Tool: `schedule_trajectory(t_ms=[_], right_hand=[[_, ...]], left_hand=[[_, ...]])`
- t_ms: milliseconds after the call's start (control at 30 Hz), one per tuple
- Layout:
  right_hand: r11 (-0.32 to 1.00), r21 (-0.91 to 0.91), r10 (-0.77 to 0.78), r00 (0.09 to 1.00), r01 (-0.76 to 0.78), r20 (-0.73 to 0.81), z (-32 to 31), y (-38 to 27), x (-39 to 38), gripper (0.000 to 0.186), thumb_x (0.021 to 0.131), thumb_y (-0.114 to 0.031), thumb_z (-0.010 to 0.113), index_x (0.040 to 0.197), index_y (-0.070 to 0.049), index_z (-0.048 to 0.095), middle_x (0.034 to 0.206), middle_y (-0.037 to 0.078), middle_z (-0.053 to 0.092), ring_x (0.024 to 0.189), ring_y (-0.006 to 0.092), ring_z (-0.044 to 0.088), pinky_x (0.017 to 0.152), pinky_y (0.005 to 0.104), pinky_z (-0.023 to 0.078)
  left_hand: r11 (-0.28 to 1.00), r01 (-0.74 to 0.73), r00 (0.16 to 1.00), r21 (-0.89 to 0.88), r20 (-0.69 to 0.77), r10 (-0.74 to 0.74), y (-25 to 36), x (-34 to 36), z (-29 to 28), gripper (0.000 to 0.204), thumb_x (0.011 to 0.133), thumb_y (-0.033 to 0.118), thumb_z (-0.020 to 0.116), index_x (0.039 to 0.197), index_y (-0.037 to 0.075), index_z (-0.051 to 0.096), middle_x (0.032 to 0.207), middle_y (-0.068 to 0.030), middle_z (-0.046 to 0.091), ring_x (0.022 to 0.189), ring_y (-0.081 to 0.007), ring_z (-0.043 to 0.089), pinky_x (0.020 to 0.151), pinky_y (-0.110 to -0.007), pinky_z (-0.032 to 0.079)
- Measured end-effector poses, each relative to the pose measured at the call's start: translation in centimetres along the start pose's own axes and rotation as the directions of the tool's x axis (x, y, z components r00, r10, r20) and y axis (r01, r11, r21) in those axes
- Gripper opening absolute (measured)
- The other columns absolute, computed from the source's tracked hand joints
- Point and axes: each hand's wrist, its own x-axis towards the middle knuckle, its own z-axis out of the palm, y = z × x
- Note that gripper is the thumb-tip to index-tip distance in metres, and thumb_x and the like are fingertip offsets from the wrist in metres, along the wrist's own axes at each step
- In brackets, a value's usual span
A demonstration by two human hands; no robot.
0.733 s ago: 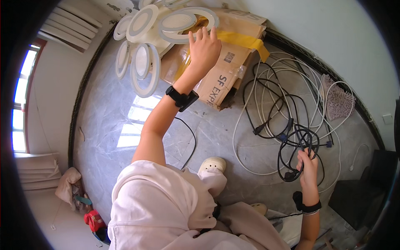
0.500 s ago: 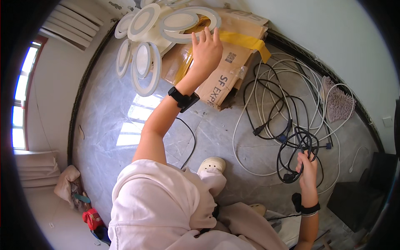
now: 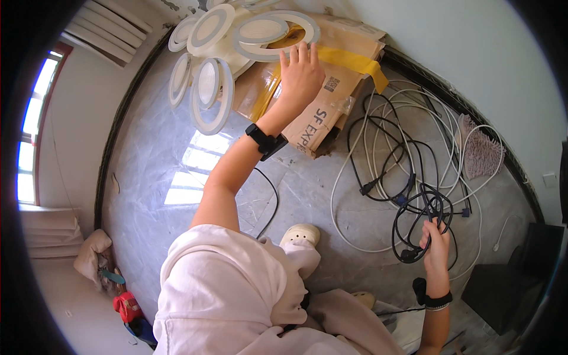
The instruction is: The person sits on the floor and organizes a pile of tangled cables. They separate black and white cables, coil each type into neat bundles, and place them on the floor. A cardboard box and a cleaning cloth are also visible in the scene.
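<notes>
My right hand (image 3: pixel 436 245) is closed around a coil of black cable (image 3: pixel 408 236), whose loops and plugs hang beside the fingers above the floor. Stretched far forward, my left hand (image 3: pixel 303 77) has its fingers extended and slightly apart at the near rim of a white-and-grey ring-shaped lamp (image 3: pixel 247 50). Whether the fingertips rest on that rim or hover over it I cannot tell; the thumb is hidden. Under the lamp lies a brown cardboard box (image 3: pixel 322 115) with yellow tape (image 3: pixel 349 61).
More round lamp pieces (image 3: pixel 212 118) cluster left of the box. White cables (image 3: pixel 336 207) and black ones tangle on the grey tiled floor (image 3: pixel 148 142) at right, near a shaggy grey mop head (image 3: pixel 482 154). A dark box (image 3: pixel 494 296) stands at lower right. My shoe (image 3: pixel 300 232) is below.
The whole view has shifted slightly. Both hands keep nearly the same places, the left at the lamp's rim and the right on the black cable.
</notes>
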Motion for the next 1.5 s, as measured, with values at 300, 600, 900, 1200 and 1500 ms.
schedule_trajectory(t_ms=[300,600,900,1200,1500], right_hand=[[0.999,0.043,0.013,0.999,-0.011,-0.040,0.1,-0.2,-0.2,0.017,0.082,-0.010,0.058,0.077,-0.012,0.042,0.062,-0.003,0.041,0.046,0.0053,0.035,0.042,0.0219,0.028],[0.988,0.152,0.017,0.997,-0.029,0.081,-0.1,-2.1,-0.3,0.017,0.082,-0.009,0.056,0.082,-0.013,0.040,0.060,-0.003,0.037,0.045,0.0052,0.032,0.041,0.0210,0.025],[0.958,0.261,-0.035,0.855,-0.118,0.517,-0.4,-4.8,-1.0,0.024,0.081,-0.006,0.055,0.077,-0.014,0.033,0.062,-0.002,0.034,0.046,0.0050,0.029,0.039,0.0203,0.022],[0.992,-0.115,0.096,0.909,-0.053,0.405,-1.3,-6.2,-1.5,0.022,0.080,-0.011,0.062,0.075,-0.012,0.041,0.063,-0.002,0.045,0.050,0.0041,0.042,0.043,0.0181,0.031],[0.922,-0.093,-0.311,0.865,0.375,0.394,-3.7,-6.8,1.0,0.048,0.092,-0.030,0.044,0.129,0.000,0.035,0.110,0.016,0.050,0.098,0.0288,0.059,0.083,0.0344,0.048]], left_hand=[[0.996,0.008,1.000,-0.094,-0.022,-0.010,0.6,1.0,-1.2,0.052,0.074,0.023,0.057,0.121,0.003,0.046,0.126,-0.0166,0.040,0.115,-0.0321,0.041,0.097,-0.054,0.029],[0.591,-0.224,0.966,-0.775,-0.096,0.240,7.6,2.0,-7.3,0.054,0.077,0.021,0.064,0.126,0.012,0.042,0.129,-0.0173,0.038,0.117,-0.0367,0.040,0.097,-0.042,0.035],[-0.139,-0.119,0.564,-0.983,-0.182,0.806,18.0,-0.6,-11.0,0.083,0.067,0.028,0.074,0.134,0.004,0.032,0.130,-0.0162,0.041,0.123,-0.0314,0.038,0.102,-0.039,0.031],[-0.081,0.071,0.474,-0.994,-0.038,0.880,21.6,-1.7,-10.8,0.027,0.068,0.011,0.070,0.088,0.000,0.056,0.066,-0.0105,0.055,0.058,-0.0222,0.052,0.055,-0.033,0.042],[0.043,0.521,0.467,-0.852,0.326,0.822,20.0,-0.2,-11.9,0.017,0.083,0.019,0.060,0.088,0.003,0.064,0.058,0.0017,0.049,0.048,-0.0049,0.046,0.044,-0.021,0.034]])
